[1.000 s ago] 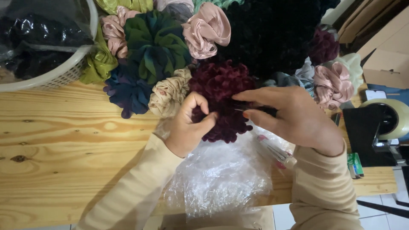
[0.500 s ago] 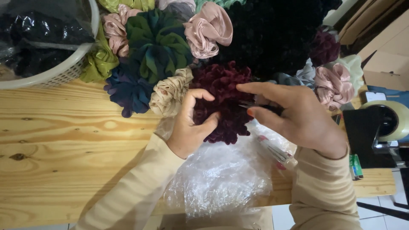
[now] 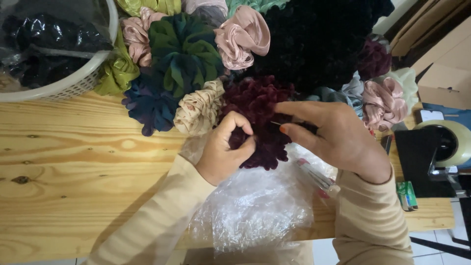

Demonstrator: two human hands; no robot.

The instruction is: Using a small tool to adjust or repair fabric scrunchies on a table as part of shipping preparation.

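Left hand point(image 3: 226, 152) curled, pinching the dark maroon velvet scrunchie point(image 3: 260, 118) at frame centre; right hand point(image 3: 336, 140) half open, fingertips nipping its right edge. Looks light, soft, squashy; best gripped by the ruffled rim. Crinkled clear plastic bag point(image 3: 255, 206) below, pile of satin scrunchies point(image 3: 196, 59) above, white basket point(image 3: 73, 83) upper left.

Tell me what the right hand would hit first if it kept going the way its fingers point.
The right hand points left; its fingers already touch the maroon scrunchie, with the left hand likely next.

Left hand point(image 3: 226, 149), right hand point(image 3: 333, 137) grip maroon scrunchie point(image 3: 257, 105) above clear plastic bag point(image 3: 250, 206).
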